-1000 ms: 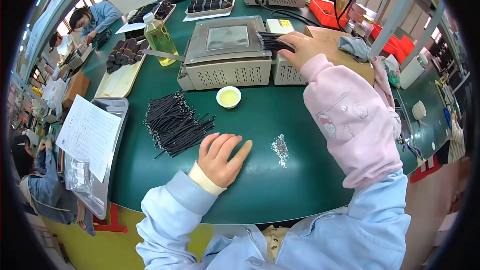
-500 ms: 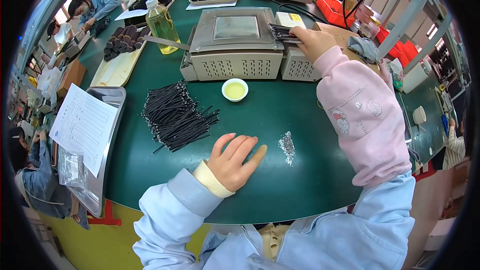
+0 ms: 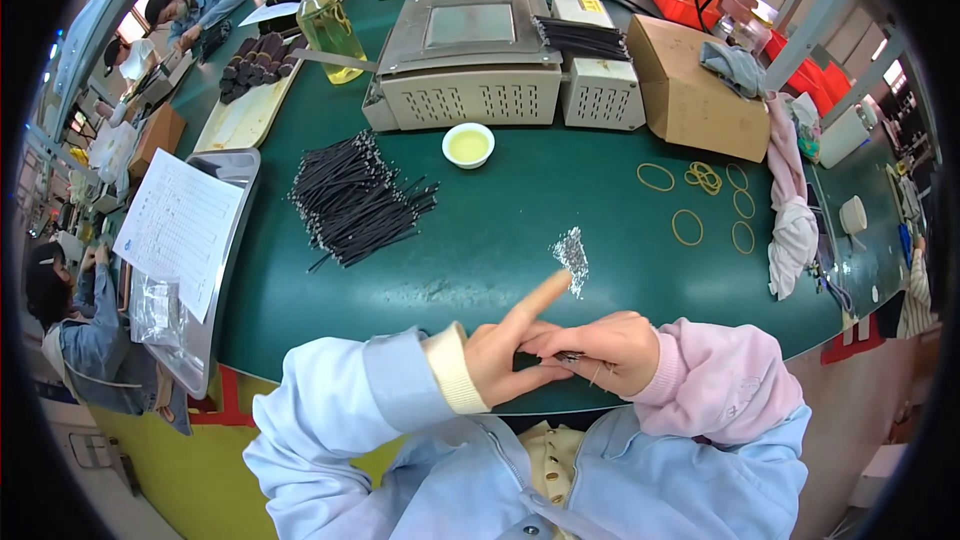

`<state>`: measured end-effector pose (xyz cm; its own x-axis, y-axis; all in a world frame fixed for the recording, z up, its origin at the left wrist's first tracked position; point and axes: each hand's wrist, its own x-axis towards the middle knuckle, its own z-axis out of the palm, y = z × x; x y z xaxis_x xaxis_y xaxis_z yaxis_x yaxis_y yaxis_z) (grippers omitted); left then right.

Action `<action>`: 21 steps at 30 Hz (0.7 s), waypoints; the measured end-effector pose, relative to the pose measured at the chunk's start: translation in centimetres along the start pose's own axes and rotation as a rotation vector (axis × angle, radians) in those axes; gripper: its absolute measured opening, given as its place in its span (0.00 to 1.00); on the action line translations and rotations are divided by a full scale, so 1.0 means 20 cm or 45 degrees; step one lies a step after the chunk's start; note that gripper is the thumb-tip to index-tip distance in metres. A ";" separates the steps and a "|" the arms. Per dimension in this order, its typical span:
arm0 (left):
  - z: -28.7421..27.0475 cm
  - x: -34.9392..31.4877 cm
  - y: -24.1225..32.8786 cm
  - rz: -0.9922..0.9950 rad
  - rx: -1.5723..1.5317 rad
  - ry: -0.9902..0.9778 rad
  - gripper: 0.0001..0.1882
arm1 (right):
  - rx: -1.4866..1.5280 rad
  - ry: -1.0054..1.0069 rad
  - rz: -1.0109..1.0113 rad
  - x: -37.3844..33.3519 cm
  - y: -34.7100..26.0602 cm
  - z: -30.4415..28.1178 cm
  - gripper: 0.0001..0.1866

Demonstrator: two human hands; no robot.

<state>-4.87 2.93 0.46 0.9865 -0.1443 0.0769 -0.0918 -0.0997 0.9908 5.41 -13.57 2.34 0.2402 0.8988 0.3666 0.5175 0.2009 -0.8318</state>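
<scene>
Dark piece half-hidden between hands

Your left hand and right hand meet close in front of your chest, touching at the fingertips. Your left forefinger sticks out straight, pointing up and away from you, while its other fingers curl toward the right hand. Your right hand is curled with its fingers pinched together. Both forearms come in from below, elbows bent.
</scene>
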 end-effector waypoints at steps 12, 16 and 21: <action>0.05 0.03 -0.01 0.168 0.330 0.032 0.29 | -0.085 -0.051 -0.074 -0.04 0.01 -0.04 0.14; 0.08 0.10 0.04 -0.061 -0.045 -0.017 0.21 | 0.254 0.180 0.152 -0.05 0.03 -0.08 0.13; 0.14 0.16 -0.09 0.176 0.824 0.228 0.11 | 0.695 0.492 0.474 -0.04 0.05 -0.10 0.13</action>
<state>-1.85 -0.14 -1.33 0.9620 -0.0383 0.2703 -0.2257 -0.6684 0.7087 7.40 -14.93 2.00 0.6413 0.7650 0.0583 -0.1088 0.1660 -0.9801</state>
